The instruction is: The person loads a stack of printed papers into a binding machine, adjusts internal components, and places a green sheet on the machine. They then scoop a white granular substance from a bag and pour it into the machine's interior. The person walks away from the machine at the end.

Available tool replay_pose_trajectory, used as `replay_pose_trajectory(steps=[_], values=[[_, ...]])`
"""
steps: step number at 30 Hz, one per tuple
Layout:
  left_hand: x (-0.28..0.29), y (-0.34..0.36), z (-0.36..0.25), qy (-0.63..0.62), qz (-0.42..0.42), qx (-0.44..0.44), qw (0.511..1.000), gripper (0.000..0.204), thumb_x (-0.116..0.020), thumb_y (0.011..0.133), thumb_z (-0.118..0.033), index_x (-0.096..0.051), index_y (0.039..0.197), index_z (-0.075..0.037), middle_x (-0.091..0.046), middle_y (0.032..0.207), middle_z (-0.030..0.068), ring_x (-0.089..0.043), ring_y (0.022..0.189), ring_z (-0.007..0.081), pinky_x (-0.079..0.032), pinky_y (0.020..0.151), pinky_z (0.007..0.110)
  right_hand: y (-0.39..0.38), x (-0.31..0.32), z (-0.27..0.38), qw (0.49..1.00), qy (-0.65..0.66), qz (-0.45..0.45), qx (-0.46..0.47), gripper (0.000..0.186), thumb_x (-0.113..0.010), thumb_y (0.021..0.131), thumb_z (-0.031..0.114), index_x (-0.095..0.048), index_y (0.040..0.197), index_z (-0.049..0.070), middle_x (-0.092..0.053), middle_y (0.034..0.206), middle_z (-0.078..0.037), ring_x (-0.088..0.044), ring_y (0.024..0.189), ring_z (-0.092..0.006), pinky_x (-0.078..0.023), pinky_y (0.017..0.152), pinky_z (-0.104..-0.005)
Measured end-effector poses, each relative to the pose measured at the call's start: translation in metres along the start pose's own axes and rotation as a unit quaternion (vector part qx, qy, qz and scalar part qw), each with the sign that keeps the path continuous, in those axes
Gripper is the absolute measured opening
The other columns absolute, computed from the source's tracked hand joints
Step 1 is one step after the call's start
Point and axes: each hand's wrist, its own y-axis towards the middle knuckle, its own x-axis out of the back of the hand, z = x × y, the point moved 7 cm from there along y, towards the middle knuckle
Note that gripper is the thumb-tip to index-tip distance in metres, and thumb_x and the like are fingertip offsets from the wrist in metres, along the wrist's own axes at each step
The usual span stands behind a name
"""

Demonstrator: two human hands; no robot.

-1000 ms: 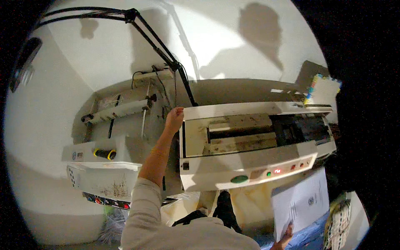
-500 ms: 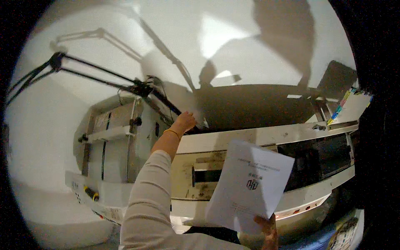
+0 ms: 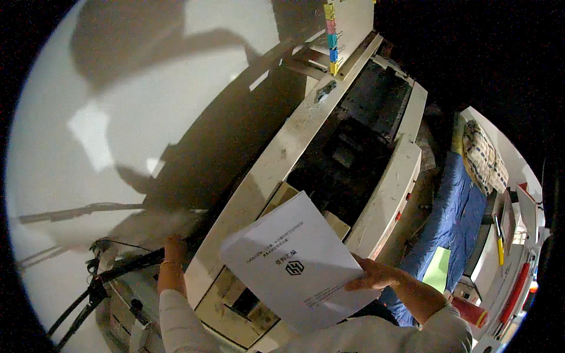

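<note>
Right hand (image 3: 381, 277): holds one paper stack at its right edge.
Paper stack (image 3: 321, 259): left of that hand, over the machine (image 3: 276, 154); white, smooth, rectangular.
Left hand (image 3: 174, 252): at one black, thin lamp arm (image 3: 130, 267); grip too blurred to make out.
Machine: one, cream, long, smudged.
Blue cloth (image 3: 452, 206): one, wrinkled.

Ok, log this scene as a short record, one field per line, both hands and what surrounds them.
Left hand: at the black jointed arm; grip unclear
Right hand: holding white papers near their edge
Papers' place: over the long pale machine, hiding part of it
Coloured clips: in a row along a white panel's edge
Right side: blue cloth, light green sheet covering part
</note>
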Motion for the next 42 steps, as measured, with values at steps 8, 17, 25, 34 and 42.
replay_pose_trajectory(steps=[8,17,25,34,42], values=[[-0.04,-0.02,0.027,-0.038,0.099,0.058,0.993,0.029,-0.051,0.089,-0.026,-0.065,0.108,-0.009,-0.056,0.124,0.0145,-0.06,0.103,0.0323,-0.05,0.084,0.043,0.009,-0.016,0.008,0.999,-0.016,0.036,0.02,0.098,-0.079,0.071,0.037,-0.022,0.145,0.006,-0.051,0.13,-0.02,-0.047,0.121,-0.0297,-0.039,0.1,-0.0439],[0.012,-0.025,0.043,-0.314,0.181,0.237,0.901,0.033,-0.06,0.083,-0.032,-0.066,0.097,-0.002,-0.065,0.104,0.0194,-0.062,0.097,0.0369,-0.051,0.078,0.045,0.005,-0.016,0.01,0.999,0.01,0.033,0.038,0.097,-0.08,0.073,0.026,-0.019,0.146,0.007,-0.049,0.132,-0.018,-0.046,0.122,-0.0274,-0.039,0.101,-0.044],[0.024,-0.046,0.049,-0.352,0.16,0.303,0.871,0.032,-0.064,0.078,-0.027,-0.067,0.099,-0.003,-0.065,0.106,0.0177,-0.062,0.101,0.0335,-0.052,0.079,0.042,0.014,-0.013,0.014,0.993,0.029,0.107,0.05,0.091,-0.075,0.079,0.024,-0.017,0.147,0.008,-0.047,0.135,-0.016,-0.044,0.122,-0.0268,-0.036,0.102,-0.0424],[0.12,-0.059,0.076,-0.433,0.0,0.453,0.779,0.04,-0.059,0.085,-0.036,-0.059,0.122,-0.02,-0.063,0.115,0.0074,-0.06,0.105,0.0252,-0.05,0.086,0.04,0.017,-0.025,-0.022,0.995,0.067,-0.065,0.042,0.061,-0.077,0.07,0.012,-0.049,0.122,-0.001,-0.061,0.109,-0.012,-0.057,0.097,-0.0234,-0.047,0.087,-0.0391],[0.286,-0.2,-0.037,-0.524,-0.576,0.345,0.524,0.034,-0.06,0.082,-0.007,-0.055,0.116,-0.004,-0.056,0.109,0.0142,-0.051,0.104,0.0314,-0.039,0.092,0.038,0.016,-0.037,-0.036,0.987,0.123,-0.095,0.046,0.058,-0.061,0.077,0.008,-0.041,0.131,-0.003,-0.052,0.121,-0.017,-0.052,0.107,-0.0291,-0.041,0.093,-0.0411]])
